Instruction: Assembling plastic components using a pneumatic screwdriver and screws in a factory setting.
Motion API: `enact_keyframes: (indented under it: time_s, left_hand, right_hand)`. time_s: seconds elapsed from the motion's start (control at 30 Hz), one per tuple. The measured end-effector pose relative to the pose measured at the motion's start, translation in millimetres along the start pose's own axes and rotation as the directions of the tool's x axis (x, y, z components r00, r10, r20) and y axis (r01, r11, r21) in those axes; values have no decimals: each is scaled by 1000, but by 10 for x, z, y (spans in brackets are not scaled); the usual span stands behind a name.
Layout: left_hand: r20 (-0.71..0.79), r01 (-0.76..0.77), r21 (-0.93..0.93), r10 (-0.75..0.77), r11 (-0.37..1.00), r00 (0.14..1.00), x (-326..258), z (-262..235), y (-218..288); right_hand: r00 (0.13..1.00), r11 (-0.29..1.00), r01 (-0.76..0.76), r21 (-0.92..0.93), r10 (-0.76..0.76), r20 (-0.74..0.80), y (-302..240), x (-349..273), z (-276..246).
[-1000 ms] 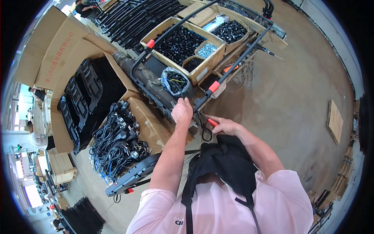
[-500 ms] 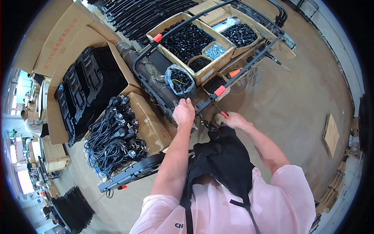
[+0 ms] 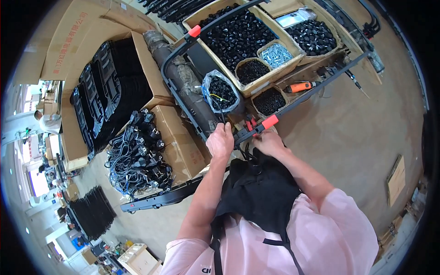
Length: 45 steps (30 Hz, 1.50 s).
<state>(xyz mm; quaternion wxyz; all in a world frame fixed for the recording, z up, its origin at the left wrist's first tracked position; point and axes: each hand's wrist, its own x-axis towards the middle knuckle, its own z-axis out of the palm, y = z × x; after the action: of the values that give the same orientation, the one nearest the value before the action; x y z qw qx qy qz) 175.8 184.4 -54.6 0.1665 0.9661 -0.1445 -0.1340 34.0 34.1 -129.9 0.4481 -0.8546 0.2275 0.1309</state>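
Note:
My left hand (image 3: pixel 221 141) is closed with the thumb on top, beside the corner of a dark metal tube frame (image 3: pixel 300 101). A thin black cable (image 3: pixel 222 117) rises from it toward a clear-plastic-lined container (image 3: pixel 239 106) of small black parts. My right hand (image 3: pixel 270 145) is curled just below a red sleeve (image 3: pixel 270 121) on the frame. Red handles of a hand tool (image 3: pixel 250 124) show past the tube, near my right fingertips; whether these fingers hold anything is hidden. Black straps (image 3: pixel 250 152) hang between my hands, above my black apron (image 3: pixel 256 188).
A carton (image 3: pixel 181 142) with black power cords (image 3: pixel 137 156) stands at left, before a carton of black molded panels (image 3: pixel 110 87). Beyond the frame sits a wooden box (image 3: pixel 293 61) of black caps and screws. An orange-handled screwdriver (image 3: pixel 300 86) lies by a small box of black screws (image 3: pixel 269 101).
My right hand has moved in close to the frame tube. The red-handled tool, in that hand before, now shows past the tube. My left hand stays closed near the corner; the view has shifted.

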Motion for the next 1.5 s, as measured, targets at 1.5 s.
enact_keyframes:
  time_s: [1.5]
  left_hand:
    - [-497, 248, 327, -58, 912, 866, 2147, -2722, -1097]
  right_hand:
    - [894, 968, 247, 43, -245, 375, -715, 46, -2204]
